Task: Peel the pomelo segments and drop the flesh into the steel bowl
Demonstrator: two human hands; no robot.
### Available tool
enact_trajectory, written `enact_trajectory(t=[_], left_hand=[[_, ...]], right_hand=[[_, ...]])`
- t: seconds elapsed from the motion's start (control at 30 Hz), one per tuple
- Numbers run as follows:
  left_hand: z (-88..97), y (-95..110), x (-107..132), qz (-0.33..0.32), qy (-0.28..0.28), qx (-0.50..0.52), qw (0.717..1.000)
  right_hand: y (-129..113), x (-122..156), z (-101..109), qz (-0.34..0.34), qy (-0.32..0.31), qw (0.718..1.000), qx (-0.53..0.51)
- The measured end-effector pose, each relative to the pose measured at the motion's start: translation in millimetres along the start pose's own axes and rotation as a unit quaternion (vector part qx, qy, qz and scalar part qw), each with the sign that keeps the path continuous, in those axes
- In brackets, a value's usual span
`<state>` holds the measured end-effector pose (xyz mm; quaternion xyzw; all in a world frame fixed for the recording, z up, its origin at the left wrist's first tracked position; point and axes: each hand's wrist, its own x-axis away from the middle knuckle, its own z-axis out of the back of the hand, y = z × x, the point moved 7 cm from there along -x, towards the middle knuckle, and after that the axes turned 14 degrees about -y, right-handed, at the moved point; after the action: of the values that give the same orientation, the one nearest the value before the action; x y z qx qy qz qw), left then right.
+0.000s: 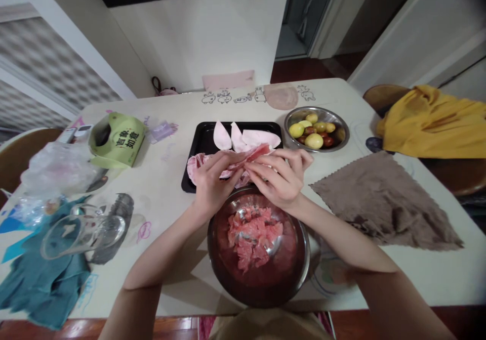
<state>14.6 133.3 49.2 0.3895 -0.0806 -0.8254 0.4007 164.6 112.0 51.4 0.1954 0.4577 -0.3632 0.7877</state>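
Between my left hand and my right hand is a pink pomelo segment, pinched by the fingers of both. They hold it over the near edge of a black tray. Thick white-pink peel pieces lie along the tray's far side, and more peel sits beside my left hand. Right below my wrists stands a steel bowl with a heap of torn pink pomelo flesh in it. My fingers cover part of the segment.
A smaller steel bowl of yellow-green and reddish fruit stands at the back right. A brown cloth lies on the right. To the left are a glass pitcher, a teal cloth, a green bag and clear plastic bags.
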Motion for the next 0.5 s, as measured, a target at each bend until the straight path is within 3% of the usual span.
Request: enact_trajectory(t=[0.23,0.5], left_hand=[[1.9,6,2,-0.050,0.013,0.005,0.999],[9.2,-5,-1,0.002,0.039,0.041,0.998]], right_hand=[[-4,0,2,0.035,0.001,0.999,0.026],[8,-5,5,-0.012,-0.001,1.000,0.019]])
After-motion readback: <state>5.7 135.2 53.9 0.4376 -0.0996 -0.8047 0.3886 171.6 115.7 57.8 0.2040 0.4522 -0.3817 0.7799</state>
